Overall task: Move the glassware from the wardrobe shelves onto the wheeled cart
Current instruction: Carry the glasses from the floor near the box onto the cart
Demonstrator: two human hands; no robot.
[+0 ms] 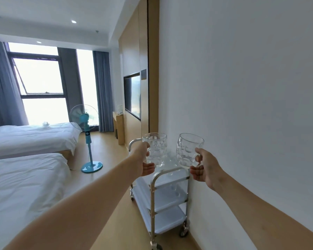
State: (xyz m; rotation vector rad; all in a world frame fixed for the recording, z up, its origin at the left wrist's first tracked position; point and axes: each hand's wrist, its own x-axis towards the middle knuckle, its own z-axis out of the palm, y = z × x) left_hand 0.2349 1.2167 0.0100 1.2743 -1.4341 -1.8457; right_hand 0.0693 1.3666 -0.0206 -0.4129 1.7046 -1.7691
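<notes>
Dimpled clear glass mugs (156, 150) (187, 152), upright, handles clenched in your left hand (145, 163) and right hand (205, 167) (both equally near), hang above the steel wheeled cart (163, 195) at six o'clock.

The wheeled cart (170, 192) stands low and right of centre, its right side close against the white wall (242, 87), which shuts off the frame's right. Its raised handle rail (134, 141) bars the far left corner. Glassware already on the top shelf (170, 159) crowds the middle. Open floor (114, 150) lies left of it, between cart, fan (88, 138) and beds (25, 177).
</notes>
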